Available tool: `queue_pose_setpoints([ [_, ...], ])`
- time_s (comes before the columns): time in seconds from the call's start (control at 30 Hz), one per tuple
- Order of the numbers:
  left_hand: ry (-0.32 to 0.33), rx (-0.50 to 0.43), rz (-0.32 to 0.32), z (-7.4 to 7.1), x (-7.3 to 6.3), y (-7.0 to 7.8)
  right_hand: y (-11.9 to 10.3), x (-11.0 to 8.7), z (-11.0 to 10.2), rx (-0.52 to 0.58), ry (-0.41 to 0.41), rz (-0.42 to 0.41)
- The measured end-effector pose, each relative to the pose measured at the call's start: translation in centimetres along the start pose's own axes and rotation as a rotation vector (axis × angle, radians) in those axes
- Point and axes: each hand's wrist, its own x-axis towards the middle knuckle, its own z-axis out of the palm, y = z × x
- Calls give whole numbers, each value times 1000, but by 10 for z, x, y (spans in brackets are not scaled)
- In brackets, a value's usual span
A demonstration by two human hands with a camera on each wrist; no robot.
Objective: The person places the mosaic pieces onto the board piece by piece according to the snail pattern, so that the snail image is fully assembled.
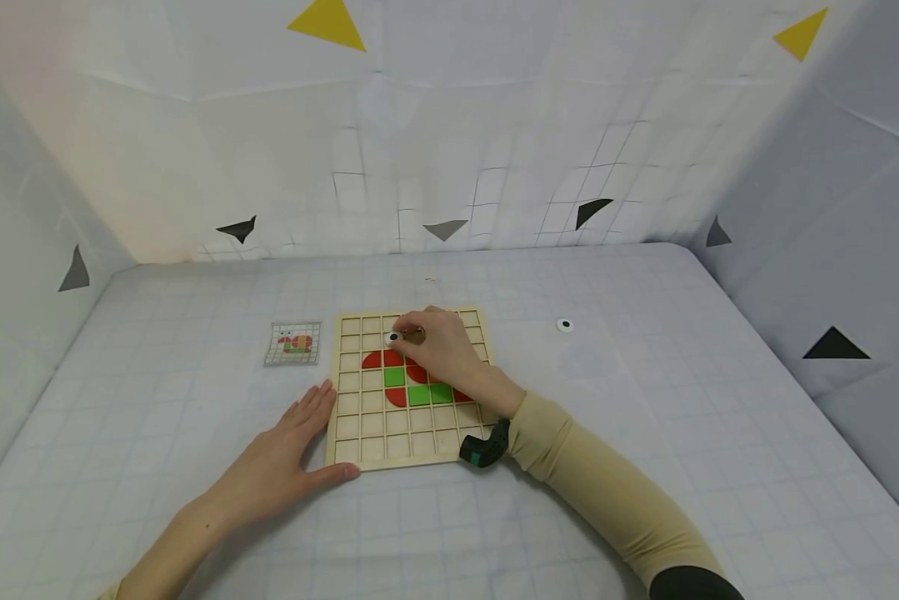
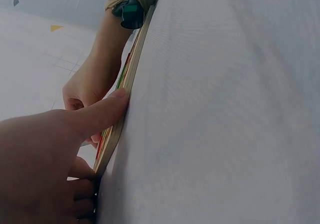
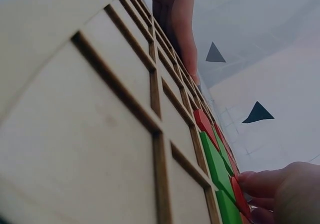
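Observation:
A square wooden grid board [image 1: 370,427] lies on the table, with red quarter-round pieces [image 1: 396,397] and green square pieces [image 1: 419,395] set in its cells. My right hand [image 1: 445,346] reaches over the board and pinches a white disc with a black dot, like an eye [image 1: 393,337], at the upper cells above the red pieces. Whether the disc touches the board I cannot tell. My left hand [image 1: 284,458] rests at the board's lower left corner, its fingers along the left edge and the thumb on the front edge. In the left wrist view that thumb [image 2: 102,114] presses the board's rim.
Left of the board lies a small pattern card [image 1: 293,343] with a picture in red, green and orange on a grid. A second eye disc [image 1: 565,325] lies on the table to the right. White cloth walls [image 1: 449,133] with yellow and dark triangles stand around the table.

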Motion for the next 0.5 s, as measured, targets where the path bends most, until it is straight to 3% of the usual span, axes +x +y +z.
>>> queue_pose_setpoints([
  [0.5,-1,3,0,0,1,-1,2,0,2,-54,22,-14],
])
